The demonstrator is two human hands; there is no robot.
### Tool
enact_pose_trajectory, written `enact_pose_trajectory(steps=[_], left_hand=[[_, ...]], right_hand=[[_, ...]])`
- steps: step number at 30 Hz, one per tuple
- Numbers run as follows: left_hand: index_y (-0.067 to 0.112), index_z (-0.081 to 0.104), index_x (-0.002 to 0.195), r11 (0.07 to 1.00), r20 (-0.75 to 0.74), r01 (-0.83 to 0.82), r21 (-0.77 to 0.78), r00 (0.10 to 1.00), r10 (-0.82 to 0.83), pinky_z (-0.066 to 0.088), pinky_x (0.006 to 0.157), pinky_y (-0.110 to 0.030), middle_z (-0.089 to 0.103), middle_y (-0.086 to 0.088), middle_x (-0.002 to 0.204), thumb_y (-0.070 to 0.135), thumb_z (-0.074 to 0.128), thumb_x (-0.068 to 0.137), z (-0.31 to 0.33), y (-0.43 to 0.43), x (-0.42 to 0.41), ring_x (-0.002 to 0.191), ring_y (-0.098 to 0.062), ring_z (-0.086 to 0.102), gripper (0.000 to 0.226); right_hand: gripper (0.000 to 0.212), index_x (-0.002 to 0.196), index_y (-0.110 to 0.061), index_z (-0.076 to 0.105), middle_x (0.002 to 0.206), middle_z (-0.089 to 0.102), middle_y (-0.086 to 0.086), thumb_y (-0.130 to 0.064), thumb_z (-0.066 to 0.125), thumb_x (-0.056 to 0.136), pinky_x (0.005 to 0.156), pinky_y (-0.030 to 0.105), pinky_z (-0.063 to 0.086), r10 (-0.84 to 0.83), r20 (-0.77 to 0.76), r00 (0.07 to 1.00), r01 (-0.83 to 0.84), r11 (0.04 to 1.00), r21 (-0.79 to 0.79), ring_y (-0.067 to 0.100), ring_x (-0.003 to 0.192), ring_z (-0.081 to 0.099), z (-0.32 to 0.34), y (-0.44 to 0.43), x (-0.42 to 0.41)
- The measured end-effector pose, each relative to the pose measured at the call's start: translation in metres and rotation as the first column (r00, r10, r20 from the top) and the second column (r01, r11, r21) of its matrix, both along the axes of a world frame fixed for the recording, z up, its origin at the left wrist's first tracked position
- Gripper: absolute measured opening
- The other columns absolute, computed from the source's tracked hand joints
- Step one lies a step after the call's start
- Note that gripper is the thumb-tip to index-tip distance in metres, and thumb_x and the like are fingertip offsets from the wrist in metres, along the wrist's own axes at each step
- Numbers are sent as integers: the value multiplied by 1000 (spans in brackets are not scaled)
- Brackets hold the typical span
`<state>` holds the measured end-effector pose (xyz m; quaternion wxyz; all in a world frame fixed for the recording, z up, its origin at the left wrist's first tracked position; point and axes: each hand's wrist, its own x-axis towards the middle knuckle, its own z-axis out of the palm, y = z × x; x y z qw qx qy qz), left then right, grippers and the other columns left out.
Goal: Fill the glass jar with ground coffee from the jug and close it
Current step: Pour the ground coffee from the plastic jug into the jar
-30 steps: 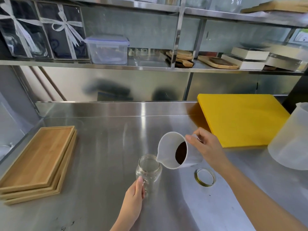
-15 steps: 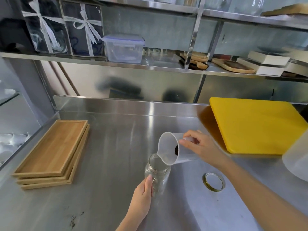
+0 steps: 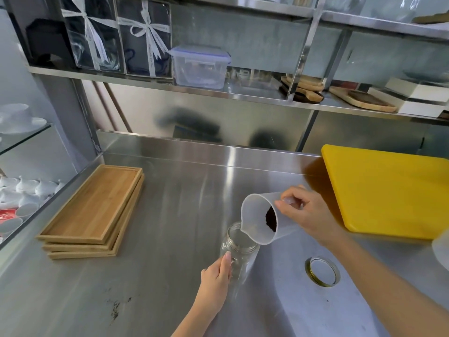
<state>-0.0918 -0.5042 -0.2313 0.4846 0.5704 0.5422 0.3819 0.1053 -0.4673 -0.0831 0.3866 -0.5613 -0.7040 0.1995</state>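
Head view: the glass jar (image 3: 239,249) stands upright on the steel desk (image 3: 170,227), mouth open. Left hand (image 3: 216,278), grip clenched round its near side. Right hand (image 3: 308,215), grip grasping the tilted jug (image 3: 261,218), spout over the jar mouth; ground coffee (image 3: 271,219) inside. Lid (image 3: 322,271) lies apart at right. Bare steel lies between the wooden trays (image 3: 94,210) and yellow board (image 3: 388,190).

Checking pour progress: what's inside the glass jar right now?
The glass jar looks clear and empty; coffee remains in the tilted jug. The left hand covers its lower side.
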Motion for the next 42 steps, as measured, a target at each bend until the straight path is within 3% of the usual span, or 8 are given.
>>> enact_pose_trajectory(steps=[5,9,11,13,16,23,32,42], left_hand=[[12,33,65,999,53,29,-16,998,-28,24,49,-19,30,6,58,38,32,99,8,0,-1,52,-8,25,42],[11,34,66,999,73,38,-27,997,-36,25,48,-17,28,8,57,35,33,99,12,0,-1,48,-6,25,41],[11,34,66,999,70,38,-26,997,-36,26,49,-17,29,7,57,35,33,99,11,0,-1,49,-6,25,41],[12,34,65,999,67,37,-29,997,-35,26,50,-18,30,6,58,35,34,99,9,1,-1,51,-6,25,41],[14,32,64,999,63,32,-33,998,-29,26,51,-17,30,7,58,35,34,99,8,1,-1,52,-6,26,41],[16,31,62,998,42,34,-44,999,-32,26,51,-18,29,10,56,35,34,99,9,1,0,50,-6,26,42],[15,32,63,998,40,45,-41,998,-44,26,50,-18,30,10,56,35,33,99,8,3,-1,50,-5,27,42],[17,31,60,998,23,52,-29,998,-51,26,51,-20,31,7,56,36,33,99,3,5,-1,52,-7,27,44]], right_hand=[[38,92,-48,51,79,51,-10,-16,69,82,69,14,36,36,136,990,-41,999,34,16,81,43,5,2,-3],[20,90,-28,66,87,64,5,-11,71,80,79,29,41,58,245,968,-83,992,96,21,84,49,13,4,-6],[14,89,-15,71,88,67,11,-8,73,77,84,24,33,63,311,948,-107,986,126,17,81,48,16,5,-6],[11,87,-11,72,87,68,12,-13,73,76,83,18,25,59,351,935,-125,978,169,17,81,49,17,7,-7],[16,83,-10,72,82,68,10,-19,65,71,81,26,28,59,360,931,-146,965,219,26,79,54,19,10,-9],[15,75,-6,70,73,62,2,-18,65,70,76,28,30,70,381,922,-194,935,298,14,75,42,20,17,-15],[33,77,-4,71,70,65,8,-33,56,74,71,44,36,163,485,859,-347,882,318,5,77,38,25,19,-14],[33,75,-5,71,70,65,8,-34,55,74,70,48,38,153,511,846,-359,872,333,13,76,43,24,22,-17]])
